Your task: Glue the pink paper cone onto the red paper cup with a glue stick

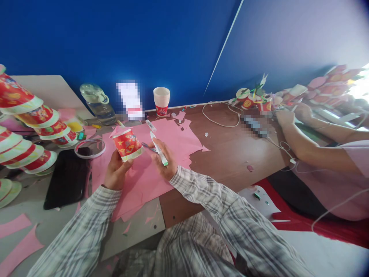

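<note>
My left hand (115,171) is closed around a red paper cup (127,144) with a star pattern, held upside down and tilted, with pink paper on its upper end. My right hand (164,157) grips a white marker with a green end (159,148), and a thin blue-handled tool pokes out from it towards the cup. Both hands hover over sheets of pink paper (170,134) spread on the brown table (230,154).
Stacks of red paper cups (34,127) lie at the left beside a black tablet (67,179) and a tape ring (90,148). A water bottle (98,102) and white cups (161,100) stand by the blue wall. Another person's arms (311,142) work at the right among white cables.
</note>
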Tool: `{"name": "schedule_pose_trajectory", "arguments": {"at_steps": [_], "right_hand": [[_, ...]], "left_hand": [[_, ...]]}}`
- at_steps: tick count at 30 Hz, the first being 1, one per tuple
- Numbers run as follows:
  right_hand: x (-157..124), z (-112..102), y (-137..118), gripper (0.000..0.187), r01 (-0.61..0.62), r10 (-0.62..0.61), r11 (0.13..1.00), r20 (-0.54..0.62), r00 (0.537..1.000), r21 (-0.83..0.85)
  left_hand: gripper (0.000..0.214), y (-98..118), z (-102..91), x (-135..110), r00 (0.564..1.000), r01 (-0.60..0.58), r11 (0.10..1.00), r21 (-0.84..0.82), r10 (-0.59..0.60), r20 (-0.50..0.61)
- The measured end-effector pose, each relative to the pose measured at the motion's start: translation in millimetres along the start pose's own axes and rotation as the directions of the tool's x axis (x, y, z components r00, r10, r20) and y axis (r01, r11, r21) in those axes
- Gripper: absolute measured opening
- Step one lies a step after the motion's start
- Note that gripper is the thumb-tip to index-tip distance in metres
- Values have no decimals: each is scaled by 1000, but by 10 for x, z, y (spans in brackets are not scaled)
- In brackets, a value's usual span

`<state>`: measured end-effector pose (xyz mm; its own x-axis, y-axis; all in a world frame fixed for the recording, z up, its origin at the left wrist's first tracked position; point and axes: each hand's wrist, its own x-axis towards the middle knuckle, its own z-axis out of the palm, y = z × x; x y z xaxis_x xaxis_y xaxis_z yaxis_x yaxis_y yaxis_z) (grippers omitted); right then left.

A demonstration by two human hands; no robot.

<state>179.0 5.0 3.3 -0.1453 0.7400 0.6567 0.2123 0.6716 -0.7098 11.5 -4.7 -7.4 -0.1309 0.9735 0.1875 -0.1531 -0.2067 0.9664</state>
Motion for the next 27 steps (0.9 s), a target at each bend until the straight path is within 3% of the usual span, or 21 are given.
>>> {"name": "schedule_pose_trajectory", "arguments": {"at_steps": [4, 9, 15, 19, 27], "right_hand": [[-20, 40, 29, 39, -37, 36, 999, 33, 999, 24], [-43, 51, 26, 38, -1, -1, 1000, 60, 998, 27], [-47, 26, -11, 38, 21, -26, 998, 85, 996, 56], [-56, 23, -30, 39, 78, -78, 997, 117, 990, 3], [-97, 17, -86, 45, 251, -221, 959, 208, 953, -132]], "left_hand": [[49, 56, 54, -25, 999, 37, 991, -128, -34, 24], [48, 151, 119, -47, 988, 110, 976, -189, -87, 128], [46, 171, 96, -29, 989, 119, 977, -176, -101, 106], [52, 147, 75, 13, 991, 120, 975, -187, -108, 75], [51, 95, 83, -20, 987, 90, 975, -201, -61, 145]]}}
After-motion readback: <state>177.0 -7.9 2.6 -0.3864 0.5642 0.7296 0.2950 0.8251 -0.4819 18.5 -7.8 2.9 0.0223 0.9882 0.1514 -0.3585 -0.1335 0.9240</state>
